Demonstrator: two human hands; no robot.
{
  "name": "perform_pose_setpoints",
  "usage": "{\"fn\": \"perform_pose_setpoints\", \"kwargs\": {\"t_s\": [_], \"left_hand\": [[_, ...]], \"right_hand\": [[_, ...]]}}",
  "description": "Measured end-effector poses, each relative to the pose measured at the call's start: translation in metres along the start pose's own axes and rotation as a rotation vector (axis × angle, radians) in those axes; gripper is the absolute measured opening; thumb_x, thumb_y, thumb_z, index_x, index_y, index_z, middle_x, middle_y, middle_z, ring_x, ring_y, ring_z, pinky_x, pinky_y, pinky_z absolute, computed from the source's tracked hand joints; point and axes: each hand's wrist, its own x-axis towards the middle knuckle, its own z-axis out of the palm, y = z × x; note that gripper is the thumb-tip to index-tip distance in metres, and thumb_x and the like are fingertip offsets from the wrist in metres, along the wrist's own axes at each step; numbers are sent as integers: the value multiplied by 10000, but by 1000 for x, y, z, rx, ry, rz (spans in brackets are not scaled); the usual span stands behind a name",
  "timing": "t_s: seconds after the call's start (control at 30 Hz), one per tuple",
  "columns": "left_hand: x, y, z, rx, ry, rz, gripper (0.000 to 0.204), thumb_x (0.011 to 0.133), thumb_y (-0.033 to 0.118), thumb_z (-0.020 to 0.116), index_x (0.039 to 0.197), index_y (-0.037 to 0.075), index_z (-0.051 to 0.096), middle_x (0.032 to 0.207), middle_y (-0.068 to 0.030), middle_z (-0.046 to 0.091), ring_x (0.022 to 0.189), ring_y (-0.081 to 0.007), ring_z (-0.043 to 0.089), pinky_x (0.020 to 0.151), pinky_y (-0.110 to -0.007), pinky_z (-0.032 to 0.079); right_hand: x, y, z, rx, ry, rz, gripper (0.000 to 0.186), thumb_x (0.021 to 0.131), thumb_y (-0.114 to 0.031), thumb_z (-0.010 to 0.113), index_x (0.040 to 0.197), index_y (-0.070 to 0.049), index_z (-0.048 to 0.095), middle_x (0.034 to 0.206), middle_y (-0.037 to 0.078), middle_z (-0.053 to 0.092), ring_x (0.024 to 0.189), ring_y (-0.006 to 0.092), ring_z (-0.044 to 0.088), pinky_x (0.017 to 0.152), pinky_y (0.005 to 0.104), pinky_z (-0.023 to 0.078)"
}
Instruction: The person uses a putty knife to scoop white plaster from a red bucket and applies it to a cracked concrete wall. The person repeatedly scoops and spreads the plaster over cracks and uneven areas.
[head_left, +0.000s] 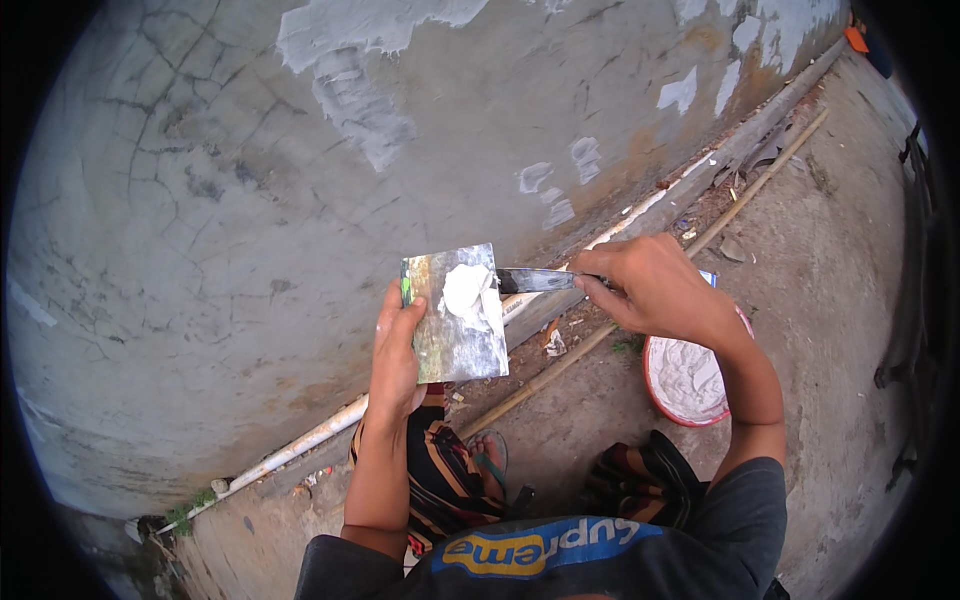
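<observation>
My left hand (398, 345) is closed on the left edge of a flat rectangular board (455, 350), thumb on its face. A lump of white putty (466, 292) sits on the upper part of the board, with smears trailing to the right. In my right hand (655, 285) is a putty knife (540, 281), its blade pointing left and its tip at the board's right edge, beside the putty. Below my right wrist stands a red-rimmed tub (655, 385) of whitish putty, partly hidden by my forearm.
A cracked grey wall (270, 200) with white putty patches (360, 100) fills the upper left. Along its foot run a white pipe (310, 437) and a bamboo pole (755, 190) on the concrete ground (810, 290). Dark bent bars (905, 330) stand at the far right.
</observation>
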Motion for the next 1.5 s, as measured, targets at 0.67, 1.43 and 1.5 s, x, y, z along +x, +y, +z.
{"fn": "perform_pose_setpoints", "kwargs": {"t_s": [0.67, 1.43, 1.5], "left_hand": [[5, -7, -6, 228, 37, 57, 294, 978, 161, 435, 1223, 3, 470, 1057, -76, 551, 987, -139, 508, 891, -294, 431], [13, -24, -6, 601, 98, 350, 271, 955, 160, 427, 1141, -35, 453, 964, -160, 573, 880, -217, 508, 843, -346, 416], [13, -22, -4, 662, 100, 309, 266, 952, 154, 429, 1133, -40, 450, 922, -179, 565, 848, -234, 510, 814, -367, 421]], "right_hand": [[1, -5, 14, -384, 116, -190, 105, 766, -145, 645, 845, -79, 665, 743, 94, 607, 769, 262, 654, 639, 383, 509], [-3, -42, 48, -721, 19, -241, 175, 704, -109, 635, 853, -24, 665, 756, 71, 594, 745, 207, 606, 641, 316, 455], [-1, -46, 51, -797, -49, -252, 149, 704, -110, 630, 816, -15, 654, 743, 77, 593, 737, 205, 601, 636, 309, 450]]}}
